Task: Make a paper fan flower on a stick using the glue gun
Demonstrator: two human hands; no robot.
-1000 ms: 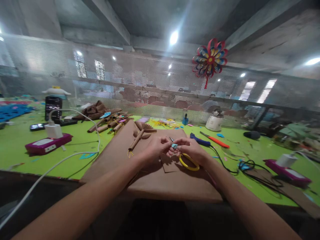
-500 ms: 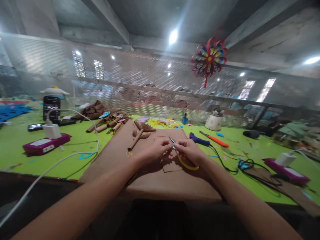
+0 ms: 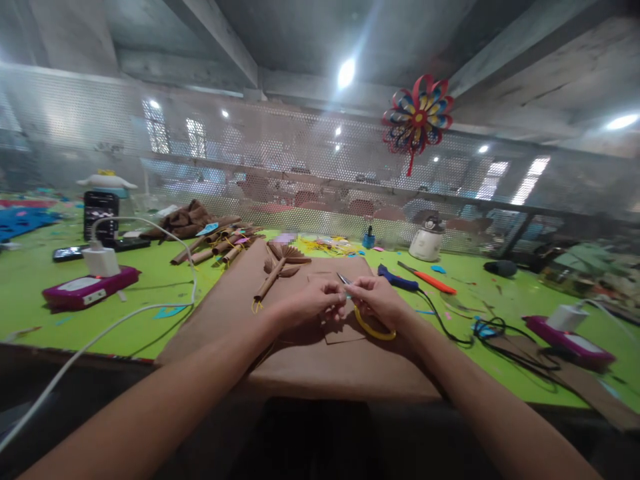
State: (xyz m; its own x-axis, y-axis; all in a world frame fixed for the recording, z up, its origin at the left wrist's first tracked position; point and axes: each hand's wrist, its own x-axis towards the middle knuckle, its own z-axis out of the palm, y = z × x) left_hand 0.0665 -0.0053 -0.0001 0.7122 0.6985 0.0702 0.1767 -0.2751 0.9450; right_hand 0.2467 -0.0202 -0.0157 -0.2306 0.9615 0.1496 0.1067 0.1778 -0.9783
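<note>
In front of me my right hand (image 3: 374,296) is closed around scissors with yellow handles (image 3: 374,329); their metal tip points away, past my fingers. Close beside it, my left hand (image 3: 321,300) has its fingertips pinched together. Whatever lies between them is too small to make out, though a bit of light blue shows between the hands. Both hands are over a brown paper-covered board (image 3: 300,373). A small brown paper piece (image 3: 345,333) lies beneath them. Beyond my left hand rests a folded brown paper figure (image 3: 281,267) with a rolled stem and yellow string.
A blue glue gun (image 3: 399,279) and an orange-handled cutter (image 3: 427,279) lie to the right. Brown paper rolls (image 3: 220,243) are piled at the back left. Purple power strips (image 3: 90,288) with cables flank the board. A blue bottle (image 3: 369,239) stands behind.
My hands stay almost in place, with only a slight shift of the fingers. The whole view has moved a little.
</note>
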